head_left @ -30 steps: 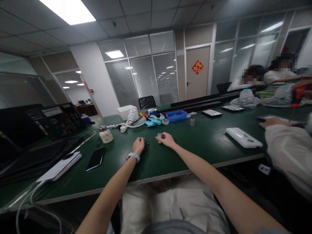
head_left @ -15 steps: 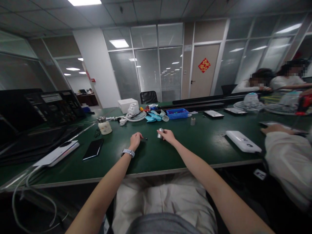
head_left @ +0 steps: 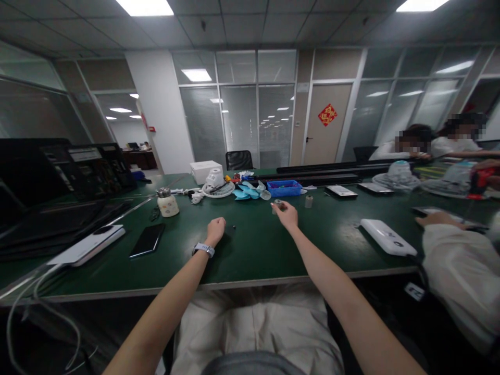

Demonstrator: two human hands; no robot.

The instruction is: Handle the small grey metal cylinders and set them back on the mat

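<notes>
My right hand (head_left: pixel 288 215) is closed around a small metal cylinder (head_left: pixel 278 203), its thumb and fingers at the sides. The cylinder is upright, at or just above the green tabletop. A second, similar small cylinder (head_left: pixel 308 201) stands to the right of that hand, apart from it. My left hand (head_left: pixel 215 230), with a watch (head_left: pixel 203 249) at the wrist, rests closed on the table. Its curled fingers hide whatever they may hold. Just right of them is a tiny dark piece (head_left: pixel 234 227), too small to name.
A blue basket (head_left: pixel 284 188), light-blue fan blades (head_left: pixel 250 191) and a white fan part (head_left: pixel 214 179) lie ahead. Leftward are a patterned jar (head_left: pixel 168 205), a phone (head_left: pixel 147 240) and a white device (head_left: pixel 86 245). At right are a white box-shaped device (head_left: pixel 386 237) and a co-worker's sleeve (head_left: pixel 457 255).
My right hand has moved right and slightly forward with the metal cylinder, towards the second one. My left hand stays nearly in place. The camera view has tilted up a little.
</notes>
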